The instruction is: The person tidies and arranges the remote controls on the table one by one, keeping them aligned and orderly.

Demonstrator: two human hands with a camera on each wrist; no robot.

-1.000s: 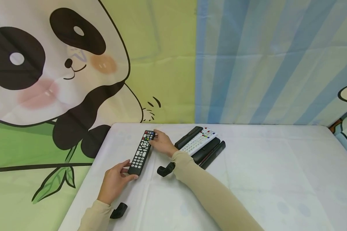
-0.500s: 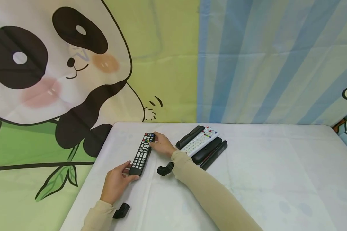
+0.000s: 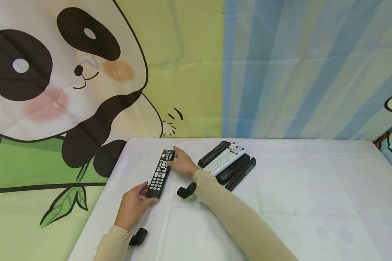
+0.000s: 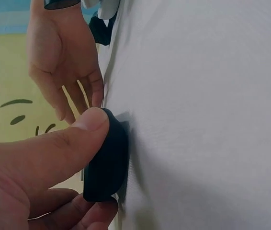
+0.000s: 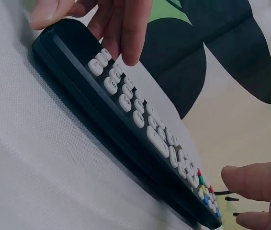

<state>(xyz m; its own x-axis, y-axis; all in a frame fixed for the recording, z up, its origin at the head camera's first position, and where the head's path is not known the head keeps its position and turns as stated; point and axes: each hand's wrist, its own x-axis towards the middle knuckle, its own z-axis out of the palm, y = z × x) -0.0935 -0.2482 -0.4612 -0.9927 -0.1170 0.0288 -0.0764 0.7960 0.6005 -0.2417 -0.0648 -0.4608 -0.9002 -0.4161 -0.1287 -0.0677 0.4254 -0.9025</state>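
Observation:
A black remote control (image 3: 159, 177) with white and coloured buttons lies on the white cloth, buttons up and slanting away to the right. My left hand (image 3: 130, 206) pinches its near end: in the left wrist view the thumb (image 4: 91, 120) presses one edge and the fingers (image 4: 85, 215) curl at the other. My right hand (image 3: 183, 162) is at the remote's far end, beside its right edge. Its fingers are relaxed, and the right wrist view has the thumb (image 5: 250, 179) a little apart from the remote's side.
To the right of my right hand, a white remote (image 3: 225, 158) lies in a row with black remotes, one (image 3: 214, 153) on its left and others (image 3: 233, 169) on its right. The right forearm (image 3: 238, 214) crosses in front of them. A panda-print curtain (image 3: 186, 72) hangs behind the table.
The remote's far end has shifted very slightly nearer. Both hands stay at its two ends with hardly any movement; the row of other remotes lies as before.

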